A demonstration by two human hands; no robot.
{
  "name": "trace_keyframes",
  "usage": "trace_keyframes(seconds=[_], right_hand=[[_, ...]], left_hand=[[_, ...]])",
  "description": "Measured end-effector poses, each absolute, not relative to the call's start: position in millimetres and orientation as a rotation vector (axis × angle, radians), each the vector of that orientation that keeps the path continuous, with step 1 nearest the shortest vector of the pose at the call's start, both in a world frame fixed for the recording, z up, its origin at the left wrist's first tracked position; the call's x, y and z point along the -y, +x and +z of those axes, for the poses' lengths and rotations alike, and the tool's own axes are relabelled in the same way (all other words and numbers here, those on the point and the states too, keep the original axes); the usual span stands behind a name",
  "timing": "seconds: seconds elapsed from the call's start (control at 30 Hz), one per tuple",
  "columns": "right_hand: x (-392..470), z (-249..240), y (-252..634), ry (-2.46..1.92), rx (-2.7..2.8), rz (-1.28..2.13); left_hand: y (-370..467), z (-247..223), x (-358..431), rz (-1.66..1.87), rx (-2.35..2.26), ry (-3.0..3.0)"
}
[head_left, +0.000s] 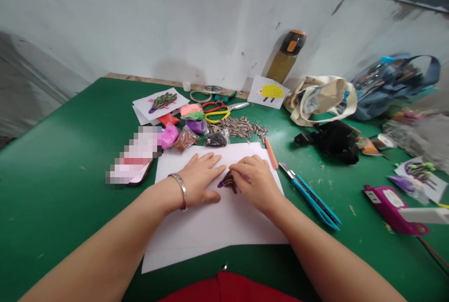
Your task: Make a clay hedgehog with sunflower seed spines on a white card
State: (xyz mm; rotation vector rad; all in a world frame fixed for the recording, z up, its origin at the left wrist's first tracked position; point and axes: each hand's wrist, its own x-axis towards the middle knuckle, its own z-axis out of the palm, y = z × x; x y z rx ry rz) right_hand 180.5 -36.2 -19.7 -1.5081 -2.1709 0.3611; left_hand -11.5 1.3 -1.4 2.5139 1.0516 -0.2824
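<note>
Clearly, in the head view, both hands are at work over white paper (pixel 206 227) laid on a green tabletop (pixel 70 166). The left hand (pixel 198 180), with a silver bracelet (pixel 181 190) at its wrist, lies palm down on the sheet, fingers spread wide and holding nothing. Just beside its fingertips, between the two hands, is a small figure of striped seeds with a purple pointed end (pixel 228 180); it lies on the paper, partly under the right hand (pixel 257 179). That hand is curled, its thumb and fingers drawn down together on the figure; it seems to pinch or press a piece there, but the knuckles hide the fingertips, so I cannot tell whether it has hold of anything.

Beyond the hands, near the paper's far edge, are a bag of black clay (pixel 216 139), a bag of brown clay (pixel 186 139) and a heap of loose striped seeds (pixel 242 127). Farther out are yellow-handled scissors (pixel 216 116) and, ahead of the left hand, a card with a seed-covered figure (pixel 182 100). Past the right hand stands a picture of a yellow hedgehog (pixel 271 92). To that hand's right, a peach-coloured stick (pixel 271 153) touches the paper's edge, and a blue utility knife (pixel 313 199) lies near the forearm.
</note>
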Motion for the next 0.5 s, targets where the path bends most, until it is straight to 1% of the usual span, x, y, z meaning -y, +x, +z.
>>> trace_keyframes(seconds=[0.13,0.3,0.5], right_hand=[[31,-15,197,-1.468,2.117,0.324],[28,-9,208,-1.454,2.187,0.315],[26,-8,209,-1.546,2.309,0.413]], left_hand=[[-14,6,1,-0.221,-1.021,2.568],[-13,16,8,-0.109,-1.003,2.638],[-8,14,8,-0.172,-0.974,2.615]])
